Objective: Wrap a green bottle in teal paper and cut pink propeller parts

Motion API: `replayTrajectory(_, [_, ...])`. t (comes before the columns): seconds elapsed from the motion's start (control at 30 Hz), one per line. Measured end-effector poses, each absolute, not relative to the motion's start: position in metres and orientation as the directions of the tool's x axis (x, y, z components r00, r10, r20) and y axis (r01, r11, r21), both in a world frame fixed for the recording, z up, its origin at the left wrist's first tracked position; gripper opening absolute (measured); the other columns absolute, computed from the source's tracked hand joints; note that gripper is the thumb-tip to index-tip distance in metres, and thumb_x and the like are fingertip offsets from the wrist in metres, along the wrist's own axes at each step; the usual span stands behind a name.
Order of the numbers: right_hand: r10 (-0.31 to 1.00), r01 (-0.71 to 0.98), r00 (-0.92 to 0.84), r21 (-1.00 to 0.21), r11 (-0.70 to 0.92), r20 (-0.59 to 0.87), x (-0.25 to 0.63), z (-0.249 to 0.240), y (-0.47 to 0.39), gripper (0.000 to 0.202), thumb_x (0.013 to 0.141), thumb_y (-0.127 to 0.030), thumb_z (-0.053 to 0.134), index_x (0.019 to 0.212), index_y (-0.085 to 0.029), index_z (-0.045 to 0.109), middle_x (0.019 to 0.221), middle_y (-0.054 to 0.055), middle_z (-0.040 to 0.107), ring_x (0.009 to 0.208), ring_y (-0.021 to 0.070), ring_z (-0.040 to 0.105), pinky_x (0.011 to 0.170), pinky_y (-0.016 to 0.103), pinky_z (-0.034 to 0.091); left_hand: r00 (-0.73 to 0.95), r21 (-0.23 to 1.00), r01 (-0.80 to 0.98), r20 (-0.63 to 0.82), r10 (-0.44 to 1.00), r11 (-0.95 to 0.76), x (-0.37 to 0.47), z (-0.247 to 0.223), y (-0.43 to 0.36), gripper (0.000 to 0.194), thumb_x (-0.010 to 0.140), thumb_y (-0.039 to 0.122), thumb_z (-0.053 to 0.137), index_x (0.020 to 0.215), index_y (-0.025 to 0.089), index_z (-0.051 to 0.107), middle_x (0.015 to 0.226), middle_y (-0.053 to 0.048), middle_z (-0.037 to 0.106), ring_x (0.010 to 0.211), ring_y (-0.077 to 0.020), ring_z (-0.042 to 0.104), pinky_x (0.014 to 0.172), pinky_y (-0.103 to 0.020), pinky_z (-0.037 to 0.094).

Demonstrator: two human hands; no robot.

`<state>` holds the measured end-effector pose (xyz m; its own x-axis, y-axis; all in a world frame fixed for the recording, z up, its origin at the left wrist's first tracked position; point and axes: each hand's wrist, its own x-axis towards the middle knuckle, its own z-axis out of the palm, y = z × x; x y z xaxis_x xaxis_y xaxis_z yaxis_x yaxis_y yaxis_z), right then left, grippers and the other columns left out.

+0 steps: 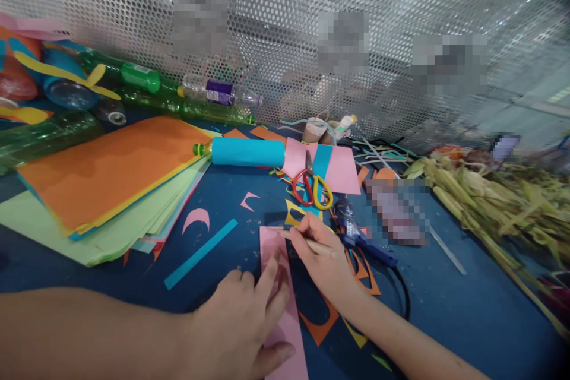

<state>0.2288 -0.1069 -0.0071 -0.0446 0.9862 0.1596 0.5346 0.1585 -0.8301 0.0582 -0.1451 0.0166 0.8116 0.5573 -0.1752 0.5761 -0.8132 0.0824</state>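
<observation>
A long strip of pink paper (289,332) lies on the blue table in front of me. My left hand (252,312) rests on it with the fingers spread, pressing it flat. In my right hand (323,252) is a pencil (318,246), pinched between thumb and fingers, its tip at the far end of the strip. Just beyond that hand lie scissors (309,181) with one red and one yellow handle loop. A blue glue gun (356,228) sits right beside my right hand. A blue paper strip (200,254) and a pink crescent scrap (196,219) lie to the left.
Stacked coloured paper (120,172) covers the left side. A blue-wrapped bottle (248,152) lies beyond, with green plastic bottles (187,108) along the perforated metal panel (276,6). Corn husks (472,190) heap at right. Orange scraps (321,320) and the glue gun's cable (406,294) surround my right forearm.
</observation>
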Motion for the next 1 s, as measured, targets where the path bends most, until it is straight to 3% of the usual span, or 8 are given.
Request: replayTrajectory(1.0, [0.978, 0.546, -0.002, -0.819, 0.177, 0.21, 0.2334, -0.003, -0.1092, 0.026, 0.076, -0.016, 0.048, 0.058, -0.022, 0.03, 0.052, -0.007, 0.028, 0.048, 0.0096, 0.029, 0.047, 0.024, 0.027, 0.807, 0.058, 0.581, -0.172, 0.565, -0.812, 0.0574, 0.0097, -0.1475, 0.062, 0.086, 0.053, 0.031, 0.132, 0.012, 0.036, 0.133, -0.027, 0.037, 0.072, -0.0271, 0.06, 0.059, -0.042, 0.048])
